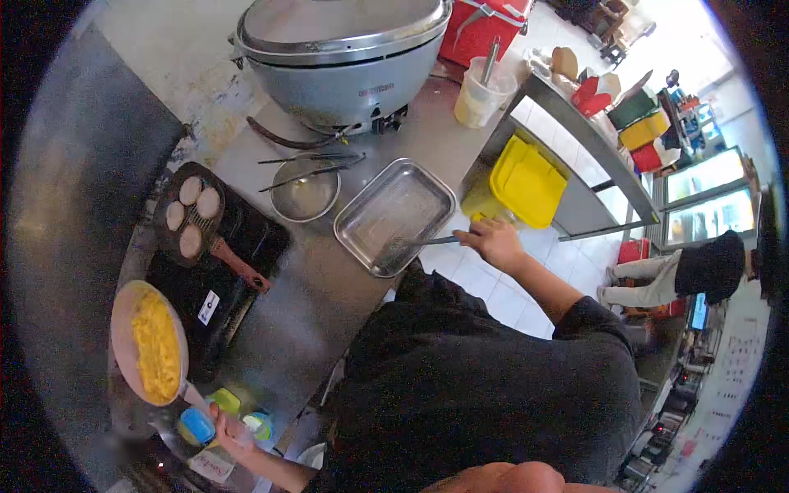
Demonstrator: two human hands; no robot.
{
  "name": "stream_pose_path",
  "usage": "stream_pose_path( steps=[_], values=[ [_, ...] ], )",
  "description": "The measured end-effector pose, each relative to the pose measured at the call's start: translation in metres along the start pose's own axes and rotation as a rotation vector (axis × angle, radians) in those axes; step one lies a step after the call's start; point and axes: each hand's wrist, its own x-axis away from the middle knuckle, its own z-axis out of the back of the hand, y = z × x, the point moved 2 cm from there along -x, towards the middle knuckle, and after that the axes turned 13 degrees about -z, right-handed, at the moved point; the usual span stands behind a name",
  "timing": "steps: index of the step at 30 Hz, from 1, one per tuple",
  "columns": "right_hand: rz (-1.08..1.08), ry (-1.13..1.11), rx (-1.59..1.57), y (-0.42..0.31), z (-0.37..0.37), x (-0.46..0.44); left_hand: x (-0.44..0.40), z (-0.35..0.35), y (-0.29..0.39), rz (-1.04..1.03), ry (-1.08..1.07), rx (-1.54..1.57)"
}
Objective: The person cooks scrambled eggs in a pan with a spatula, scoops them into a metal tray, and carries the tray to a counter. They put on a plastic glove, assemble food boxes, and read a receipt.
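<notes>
My left hand (233,434) is closed round the handle of a pale frying pan (122,335), held at the lower left. Yellow scrambled egg (156,349) lies in the pan. My right hand (496,245) grips a long dark-handled cooking utensil (437,241). Its head rests at the near end of a rectangular metal tray (403,201); its exact shape is unclear. Beside the tray stands a round metal bowl (304,197), with dark tongs (312,168) lying across it.
A molded pan (168,238) with several round pale patties sits on a black stove (246,238). Behind the bowl is a large grey cooker (345,86). A plastic tub (482,94) and a yellow-lidded bin (530,181) stand rightward. Another person (711,267) stands far right.
</notes>
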Motion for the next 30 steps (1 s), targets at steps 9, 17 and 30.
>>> stream_pose_path(
  steps=[9, 17, 30],
  values=[
    [-0.179, 0.205, 0.201, 0.050, -0.011, -0.005, 0.075, -0.049, 0.036, -0.150, 0.224, 0.005],
    [-0.301, 0.161, 0.113, 0.067, -0.035, -0.023, 0.113, -0.111, 0.099, -0.003, 0.032, -0.005],
    [-0.302, -0.003, -0.270, 0.122, -0.052, -0.046, 0.221, -0.322, 0.057, 0.405, -0.285, 0.016]
  ],
)
